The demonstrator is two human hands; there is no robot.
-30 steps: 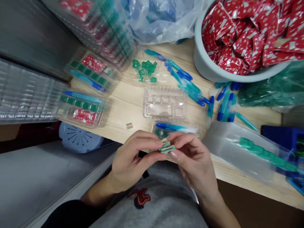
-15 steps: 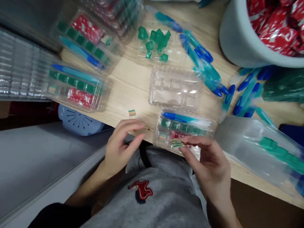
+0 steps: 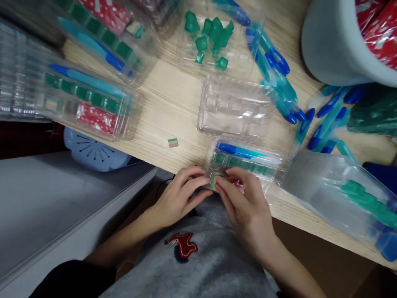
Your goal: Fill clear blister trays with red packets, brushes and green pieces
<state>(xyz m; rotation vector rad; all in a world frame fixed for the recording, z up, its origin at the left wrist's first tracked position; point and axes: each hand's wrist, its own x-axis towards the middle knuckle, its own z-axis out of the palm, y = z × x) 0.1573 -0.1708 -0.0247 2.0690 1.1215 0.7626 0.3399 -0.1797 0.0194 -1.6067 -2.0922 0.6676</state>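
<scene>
Head view: the right hand pinches striped paper by fingertips, likely because it's small, at the box's eight-o'clock end; whether the left hand alongside grips too, I can't tell.

A pale wood-grained tabletop stands beside a smooth grey surface, dim brown space beneath.

Our fingers partly hide the striped piece they pinch and the red packet in the tray; we see the bucket cropped at right.
</scene>
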